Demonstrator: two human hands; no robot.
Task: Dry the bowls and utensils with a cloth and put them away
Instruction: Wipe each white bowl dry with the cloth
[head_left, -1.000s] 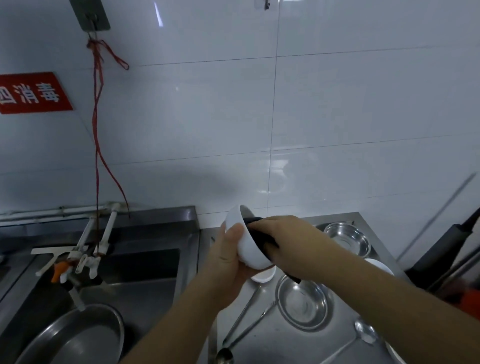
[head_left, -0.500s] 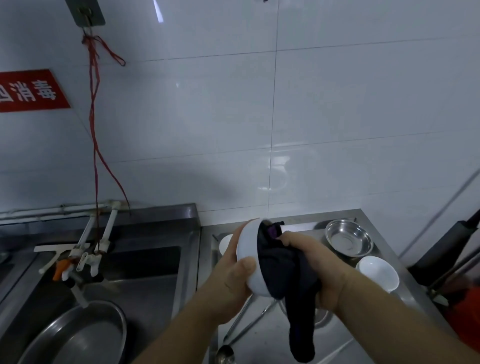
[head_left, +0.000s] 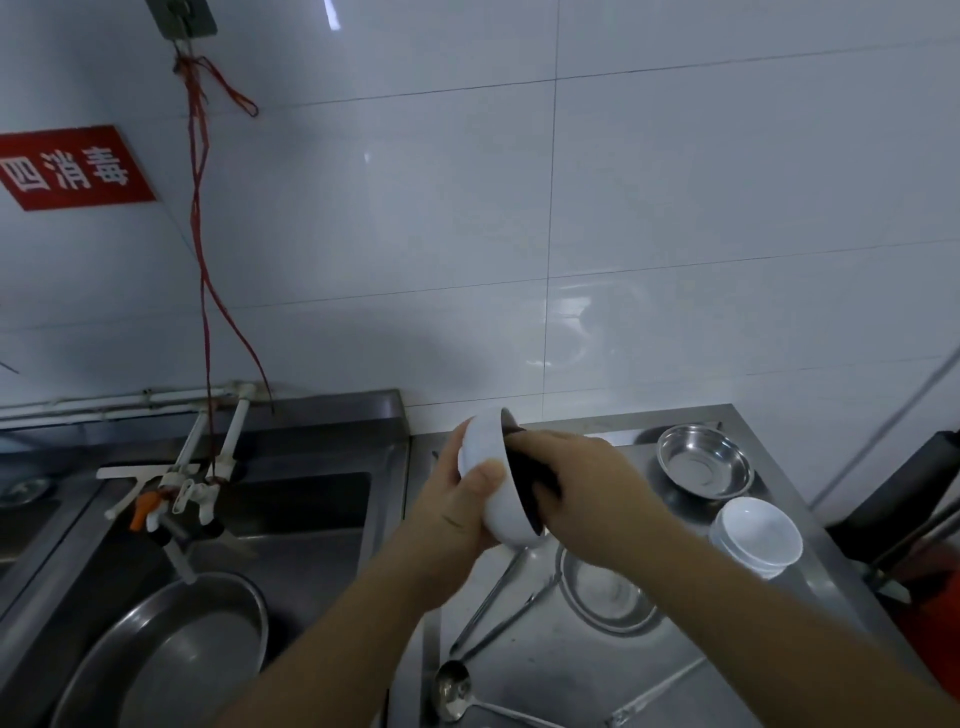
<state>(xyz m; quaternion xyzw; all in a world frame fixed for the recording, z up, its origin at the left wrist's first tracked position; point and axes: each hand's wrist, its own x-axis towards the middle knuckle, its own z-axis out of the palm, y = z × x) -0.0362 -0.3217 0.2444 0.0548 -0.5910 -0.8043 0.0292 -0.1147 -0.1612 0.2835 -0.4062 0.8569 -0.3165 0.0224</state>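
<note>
While the white bowl (head_left: 493, 483) is held tilted on its side above the steel counter (head_left: 587, 670), the drying step is in progress on this piece. The left hand (head_left: 457, 509) is clamped around the bowl's outer wall, thumb across the rim side. The right hand (head_left: 587, 499) is closed on a dark cloth (head_left: 530, 483) and presses it into the bowl's mouth.

Judged status of the task:

1. One bowl is being wiped; it is not yet put away.
2. A stack of white bowls (head_left: 756, 535) stands at 3 o'clock from the hands, near the counter's right edge. Whether these are already dried cannot be told.
3. A small steel dish (head_left: 704, 465) sits at 2 o'clock, close to the wall.
4. A second steel dish (head_left: 602, 592) lies at 5 o'clock, partly hidden under the right forearm.
5. Two long-handled utensils (head_left: 498, 608) lie at 6 o'clock; a ladle (head_left: 452, 688) lies further down, and another handle (head_left: 660, 691) at 5 o'clock.
6. A large steel basin (head_left: 171, 649) rests in the sink (head_left: 301, 525) at 8 o'clock, under the tap (head_left: 176, 525).

No storage place is visible. Most items appear to remain on the counter, so the task is judged to be at an early-to-middle stage
</note>
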